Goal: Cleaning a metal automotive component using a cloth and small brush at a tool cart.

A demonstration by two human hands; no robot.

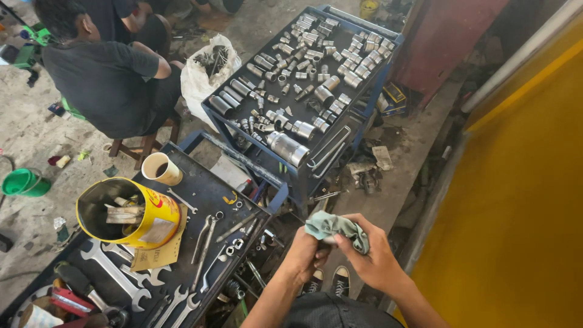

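We hold a green rag [336,228] between both hands near the bottom centre: left hand [303,255] and right hand [373,258], fingers clamped on it, seemingly wiping something hidden inside. To the left lies a tray worktop [203,188] of spanners [118,273]; farther off, a cart of sockets [303,67] on concrete floor [30,133].

Ahead of both hands, the blue tool cart [358,130] blocks the way, its top tray packed edge to edge with sockets [303,73]. To the left, the bench [206,188] is crowded with spanners [121,276], a yellow tin [130,212] and a paper cup [161,168]. Open floor [413,158] runs between the cart and the yellow wall [522,200] on the right. A seated person [109,79] closes off the far left.
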